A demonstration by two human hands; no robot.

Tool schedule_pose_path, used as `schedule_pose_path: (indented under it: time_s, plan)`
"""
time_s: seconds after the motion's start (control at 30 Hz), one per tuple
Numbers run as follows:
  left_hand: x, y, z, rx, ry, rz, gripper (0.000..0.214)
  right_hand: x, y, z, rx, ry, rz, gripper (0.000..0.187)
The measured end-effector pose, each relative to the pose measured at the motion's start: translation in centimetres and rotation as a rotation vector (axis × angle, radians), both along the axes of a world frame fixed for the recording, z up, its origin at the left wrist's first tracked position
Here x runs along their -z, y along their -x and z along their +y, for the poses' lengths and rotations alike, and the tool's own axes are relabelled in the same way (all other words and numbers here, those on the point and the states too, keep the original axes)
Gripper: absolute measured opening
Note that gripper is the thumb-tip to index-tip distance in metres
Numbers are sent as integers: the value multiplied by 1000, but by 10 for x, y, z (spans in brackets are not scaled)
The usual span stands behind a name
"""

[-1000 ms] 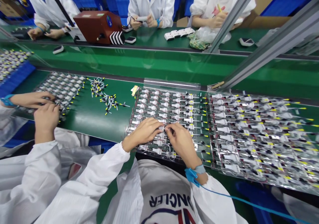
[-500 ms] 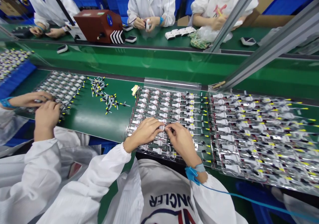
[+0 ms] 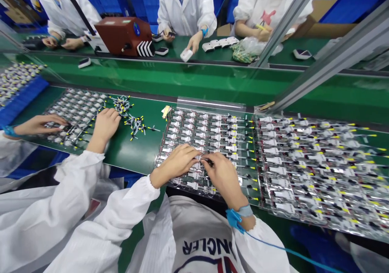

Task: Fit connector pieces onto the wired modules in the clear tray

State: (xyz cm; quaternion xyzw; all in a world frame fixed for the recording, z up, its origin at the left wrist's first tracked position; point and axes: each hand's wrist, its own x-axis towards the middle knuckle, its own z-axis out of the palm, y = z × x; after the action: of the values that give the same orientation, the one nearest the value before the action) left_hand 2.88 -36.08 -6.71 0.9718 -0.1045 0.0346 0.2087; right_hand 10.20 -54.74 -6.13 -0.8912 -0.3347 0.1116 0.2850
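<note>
Pinching wires [image 3: 207, 159], hands [image 3: 225, 180] meet over a plastic tray [image 3: 209, 103].

Blue crates [image 3: 139, 1] stand behind the green workbench [image 3: 182, 76] — aluminium rails [image 3: 343, 52] slant past cardboard boxes [image 3: 331, 30].

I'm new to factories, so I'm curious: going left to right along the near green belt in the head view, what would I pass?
Blue bin, parts tray, loose parts, left hand, right hand, another parts tray.

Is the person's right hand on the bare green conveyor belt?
No, the right hand is over the clear plastic tray of wired components.
</note>
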Motion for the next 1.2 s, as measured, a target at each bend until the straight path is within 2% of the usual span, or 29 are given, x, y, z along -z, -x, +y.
schedule_pose_path:
  time_s: [0.17,0.23,0.33,0.43,0.5,0.63,0.73,0.8,0.87,0.97,1.03,1.1,1.2]
  plan:
    - [-7,4,-2,-1,24,-10,30,-16,1,-15,72,12,-92,29]
    - [-11,8,4,-24,49,-20,31,-20,0,-22,103,-13,-95,32]
    - [-15,13,30,-215,18,-51,31,-23,-2,-29,132,-79,-100,38]
    - [-15,15,70,-548,-157,-58,40,-20,-1,-31,119,-119,-101,44]
    - [-14,14,94,-702,-283,-9,44,-16,1,-30,106,-127,-90,48]
    - [-15,10,115,-786,-394,183,33,-10,4,-29,76,-134,-53,48]
    - [-21,11,114,-797,-341,186,26,-11,4,-30,79,-156,-50,45]
    - [-27,13,106,-802,-157,76,21,-16,4,-30,89,-185,-43,42]
    - [-34,14,87,-784,159,-55,16,-23,4,-27,89,-233,-7,38]
    - [-46,14,38,-656,708,-103,20,-36,9,-17,79,-335,129,32]
    - [-50,12,0,-539,977,-32,23,-42,14,-9,87,-418,245,33]
    - [-50,8,-33,-469,1109,-23,22,-44,17,-1,116,-515,330,35]
    - [-40,2,-64,-453,1135,-93,19,-41,19,4,158,-637,418,34]
